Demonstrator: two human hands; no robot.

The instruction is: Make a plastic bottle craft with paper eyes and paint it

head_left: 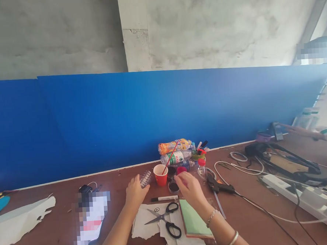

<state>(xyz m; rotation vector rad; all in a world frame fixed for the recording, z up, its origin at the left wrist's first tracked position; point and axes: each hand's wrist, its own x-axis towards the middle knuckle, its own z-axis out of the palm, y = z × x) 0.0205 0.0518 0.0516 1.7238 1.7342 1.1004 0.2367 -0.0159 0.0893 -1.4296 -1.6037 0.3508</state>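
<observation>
My left hand is closed round a clear ribbed plastic bottle piece, which lies tilted at the fingertips. My right hand has its fingers drawn together beside a small round container with dark contents; whatever they pinch, if anything, is hidden. Between the hands stands a red paper cup with a red stick leaning in it. Nearer to me, black-handled scissors lie spread on torn white paper, below a marker pen. A green notepad is under my right wrist.
Plastic bottles are stacked against the blue partition. A glue gun, cables and a white power strip lie to the right. At left are a lit phone and a white sheet. A person's arm reaches in at far right.
</observation>
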